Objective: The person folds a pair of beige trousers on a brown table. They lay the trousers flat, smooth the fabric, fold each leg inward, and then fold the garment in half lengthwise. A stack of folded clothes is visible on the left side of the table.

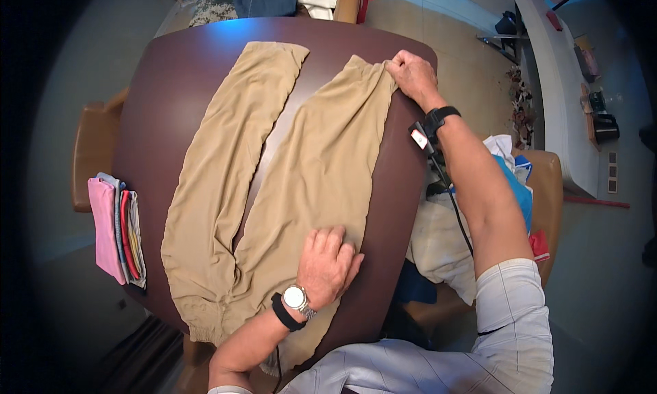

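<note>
A pair of tan trousers [321,154] lies spread on the dark brown table [178,86], its two legs pointing to the far side and its gathered waist near me. At the far right, my right hand [413,76] pinches the hem of the right leg, its fingers closed on the cloth. My left hand [328,264] rests on the upper part of that same leg, fingers slightly bent and apart, holding nothing. Soft wrinkles run along both legs, and the cloth bunches up around the crotch.
A stack of folded clothes [109,230] sits at the table's left edge. Loose clothes [445,237] heap on a brown chair [544,182] at the right. More garments [274,1] lie beyond the far edge. A cable [454,202] hangs from the device on my right wrist.
</note>
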`<state>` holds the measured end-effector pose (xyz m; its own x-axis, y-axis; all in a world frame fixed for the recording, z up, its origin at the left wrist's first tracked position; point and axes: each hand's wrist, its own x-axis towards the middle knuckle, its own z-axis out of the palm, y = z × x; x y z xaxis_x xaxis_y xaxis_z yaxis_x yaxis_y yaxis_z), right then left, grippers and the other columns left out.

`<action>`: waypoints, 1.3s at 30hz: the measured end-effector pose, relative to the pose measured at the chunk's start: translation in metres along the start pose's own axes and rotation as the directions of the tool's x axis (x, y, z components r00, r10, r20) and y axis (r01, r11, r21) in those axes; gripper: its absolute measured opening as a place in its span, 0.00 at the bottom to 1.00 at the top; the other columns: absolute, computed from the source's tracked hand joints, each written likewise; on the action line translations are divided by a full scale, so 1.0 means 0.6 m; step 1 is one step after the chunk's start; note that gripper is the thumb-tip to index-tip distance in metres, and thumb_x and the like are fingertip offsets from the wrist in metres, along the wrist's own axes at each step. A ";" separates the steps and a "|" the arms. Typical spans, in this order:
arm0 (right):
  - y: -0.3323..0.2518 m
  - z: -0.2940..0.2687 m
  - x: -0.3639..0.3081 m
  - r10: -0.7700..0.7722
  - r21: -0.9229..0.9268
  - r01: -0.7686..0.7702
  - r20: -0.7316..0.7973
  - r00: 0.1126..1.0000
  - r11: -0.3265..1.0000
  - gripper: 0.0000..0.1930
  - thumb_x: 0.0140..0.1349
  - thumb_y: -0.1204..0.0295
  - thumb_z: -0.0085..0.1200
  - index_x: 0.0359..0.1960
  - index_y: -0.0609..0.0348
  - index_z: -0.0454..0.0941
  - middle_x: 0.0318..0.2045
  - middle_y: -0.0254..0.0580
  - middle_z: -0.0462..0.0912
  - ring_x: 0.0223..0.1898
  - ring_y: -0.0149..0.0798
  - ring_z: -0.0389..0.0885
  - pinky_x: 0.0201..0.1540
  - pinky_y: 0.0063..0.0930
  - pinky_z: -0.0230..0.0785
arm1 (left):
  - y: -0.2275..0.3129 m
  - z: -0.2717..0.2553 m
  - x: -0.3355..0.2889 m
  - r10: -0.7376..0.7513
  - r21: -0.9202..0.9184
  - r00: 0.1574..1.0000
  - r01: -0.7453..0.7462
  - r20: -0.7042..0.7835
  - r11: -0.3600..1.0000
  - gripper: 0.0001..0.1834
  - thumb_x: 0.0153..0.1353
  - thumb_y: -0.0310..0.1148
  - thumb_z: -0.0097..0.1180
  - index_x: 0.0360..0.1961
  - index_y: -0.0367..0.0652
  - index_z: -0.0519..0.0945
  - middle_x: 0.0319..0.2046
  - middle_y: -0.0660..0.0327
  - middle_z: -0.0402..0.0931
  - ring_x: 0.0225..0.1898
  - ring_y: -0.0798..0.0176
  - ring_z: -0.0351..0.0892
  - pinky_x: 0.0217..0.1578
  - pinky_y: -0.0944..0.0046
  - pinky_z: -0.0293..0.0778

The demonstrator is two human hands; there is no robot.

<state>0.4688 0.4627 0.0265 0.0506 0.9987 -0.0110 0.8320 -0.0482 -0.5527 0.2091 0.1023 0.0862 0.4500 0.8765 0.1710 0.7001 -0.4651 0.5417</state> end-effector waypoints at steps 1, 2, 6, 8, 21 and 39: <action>0.002 0.000 0.001 0.008 -0.003 -0.008 -0.008 1.000 1.000 0.15 0.66 0.51 0.63 0.38 0.49 0.86 0.39 0.48 0.92 0.46 0.59 0.90 0.51 0.54 0.80 | 0.005 0.000 -0.011 -0.027 0.002 1.000 0.027 0.006 1.000 0.18 0.62 0.34 0.76 0.48 0.40 0.83 0.56 0.47 0.79 0.54 0.43 0.80 0.53 0.45 0.74; 0.004 0.000 0.001 0.015 -0.007 -0.015 -0.016 1.000 1.000 0.15 0.66 0.51 0.63 0.37 0.49 0.86 0.39 0.48 0.92 0.46 0.59 0.90 0.50 0.54 0.80 | 0.009 0.002 -0.022 -0.054 0.005 0.998 0.054 0.012 0.999 0.17 0.62 0.33 0.76 0.48 0.40 0.83 0.56 0.48 0.79 0.54 0.43 0.80 0.53 0.45 0.74; 0.002 0.005 0.000 0.024 -0.016 -0.024 -0.046 0.999 1.000 0.15 0.67 0.52 0.64 0.37 0.48 0.86 0.36 0.44 0.92 0.45 0.55 0.90 0.51 0.51 0.80 | 0.007 0.020 -0.068 -0.171 0.048 0.985 0.170 0.014 0.984 0.15 0.65 0.34 0.72 0.49 0.40 0.84 0.56 0.50 0.79 0.54 0.45 0.79 0.54 0.46 0.74; 0.003 0.008 0.001 0.035 -0.035 -0.037 -0.056 0.998 0.999 0.15 0.67 0.52 0.64 0.39 0.50 0.85 0.37 0.45 0.92 0.46 0.56 0.91 0.53 0.51 0.80 | 0.007 0.021 -0.078 -0.161 0.081 0.987 0.161 -0.006 0.984 0.15 0.65 0.33 0.72 0.51 0.42 0.84 0.55 0.51 0.79 0.54 0.45 0.78 0.53 0.47 0.74; -0.151 0.031 -0.080 -0.394 -0.229 0.411 0.116 0.912 0.882 0.14 0.68 0.72 0.66 0.54 0.55 0.84 0.50 0.54 0.85 0.58 0.59 0.83 0.65 0.51 0.77 | -0.040 0.034 -0.031 -0.143 0.128 0.987 0.134 0.067 0.983 0.36 0.65 0.44 0.74 0.72 0.44 0.80 0.80 0.42 0.65 0.83 0.36 0.60 0.81 0.29 0.55; -0.090 0.033 0.026 -0.036 0.009 0.035 0.184 0.982 0.999 0.12 0.65 0.66 0.63 0.48 0.53 0.88 0.46 0.50 0.93 0.50 0.54 0.91 0.56 0.47 0.82 | -0.104 -0.008 0.020 -0.218 0.047 0.965 0.227 -0.142 0.973 0.36 0.63 0.38 0.76 0.72 0.41 0.80 0.78 0.40 0.68 0.80 0.35 0.65 0.79 0.29 0.58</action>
<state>0.4141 0.4814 0.0397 -0.0820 0.9862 -0.1441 0.8281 -0.0131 -0.5604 0.1683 0.1424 0.0584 0.2029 0.9654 0.1640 0.8091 -0.2596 0.5272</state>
